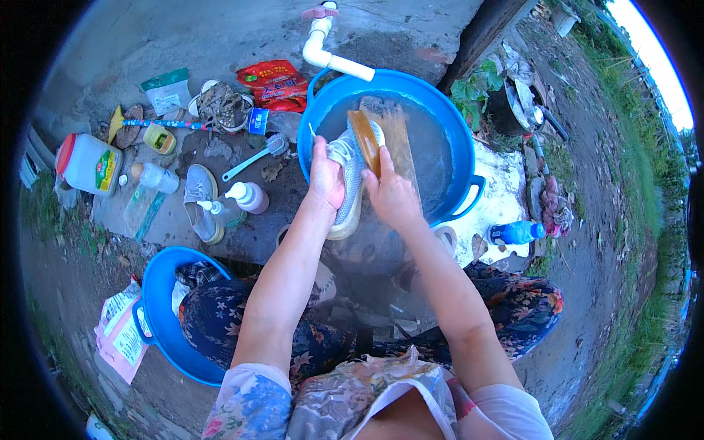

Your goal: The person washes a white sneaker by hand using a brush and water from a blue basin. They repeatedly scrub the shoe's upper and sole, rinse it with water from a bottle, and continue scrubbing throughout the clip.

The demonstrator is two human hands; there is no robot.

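Note:
A grey sneaker (354, 180) with a pale sole is gripped at its side by my left hand (327, 178), toe pointing away from me. My right hand (396, 196) is closed around a yellow-brown scrub brush (364, 139), which lies against the toe end of the sneaker. The brush hides part of the shoe's front, and its bristles cannot be made out. Both hands are above the near side of a large blue basin (462, 139) of cloudy water. A wooden board (402, 143) leans in the basin behind the brush.
A white tap pipe (323, 51) overhangs the basin. To the left are another grey sneaker (199, 198), pump bottles (249, 196), a long-handled brush (253, 160) and a red-lidded jar (88, 165). A second blue tub (165, 330) stands lower left; a blue bottle (517, 232) lies right.

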